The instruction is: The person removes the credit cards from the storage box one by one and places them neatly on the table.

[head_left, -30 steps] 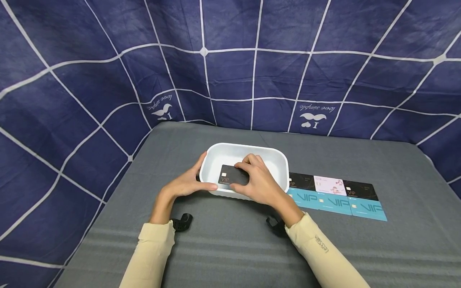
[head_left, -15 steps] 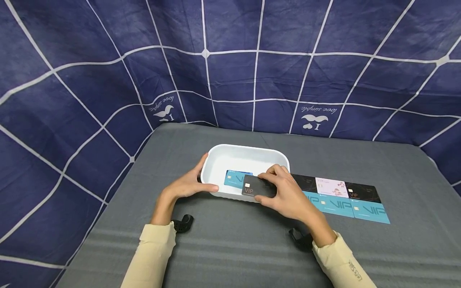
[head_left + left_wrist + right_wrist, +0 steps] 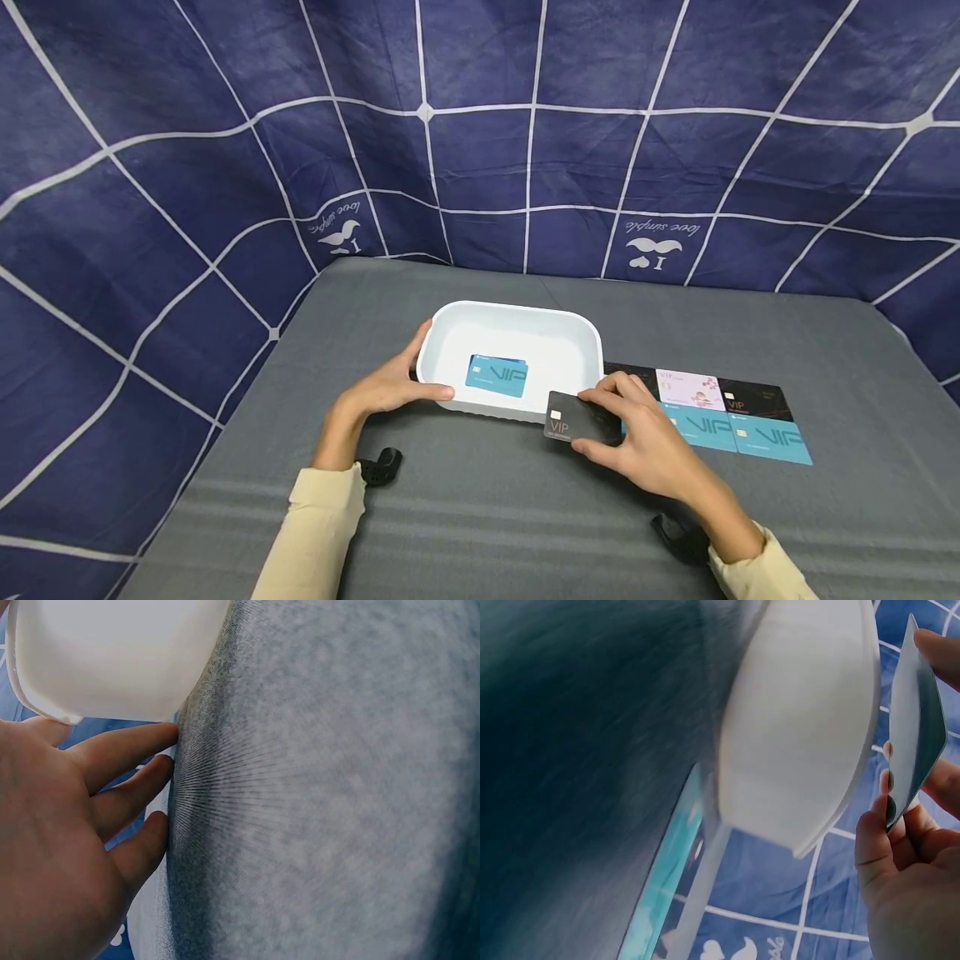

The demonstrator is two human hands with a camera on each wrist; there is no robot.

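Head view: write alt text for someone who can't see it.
A right hand pinches a black VIP card beside a white rectangular tub; the left hand touches the tub's left end. A turquoise card lies inside; two rows of black, pink and turquoise cards lie at right on grey fabric.

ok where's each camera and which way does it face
Head: on the head, facing forward and down at the white tray; left hand, right hand and sleeves show.
Left wrist: worn there, facing the white tray; left hand shows.
Right wrist: worn there, facing the dark card and white tray; right hand shows.
Both wrist views share the white tray.
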